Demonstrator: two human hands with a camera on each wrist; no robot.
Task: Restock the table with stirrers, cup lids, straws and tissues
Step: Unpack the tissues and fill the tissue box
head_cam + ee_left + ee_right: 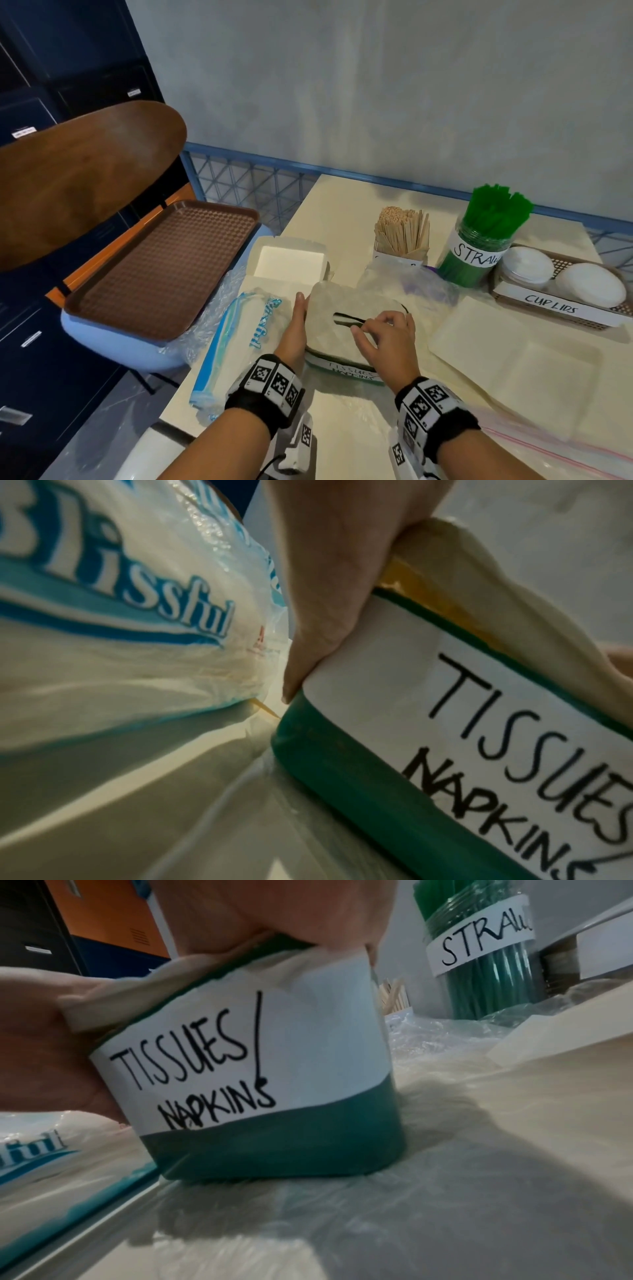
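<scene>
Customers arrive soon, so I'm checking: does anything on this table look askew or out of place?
The cream slotted lid looks lifted at one corner of the green tissue box, not flush. Crumpled clear plastic wrap lies loose behind it.

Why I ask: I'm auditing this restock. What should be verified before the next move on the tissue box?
1. The tissue box rests on the table: ok.
2. The left hand grips its left side: ok.
3. The right hand curls its fingers at the lid slot: ok.
4. A tissue fed through that slot: cannot tell.
5. The tissue pack lies within reach, left of the box: ok.
</scene>
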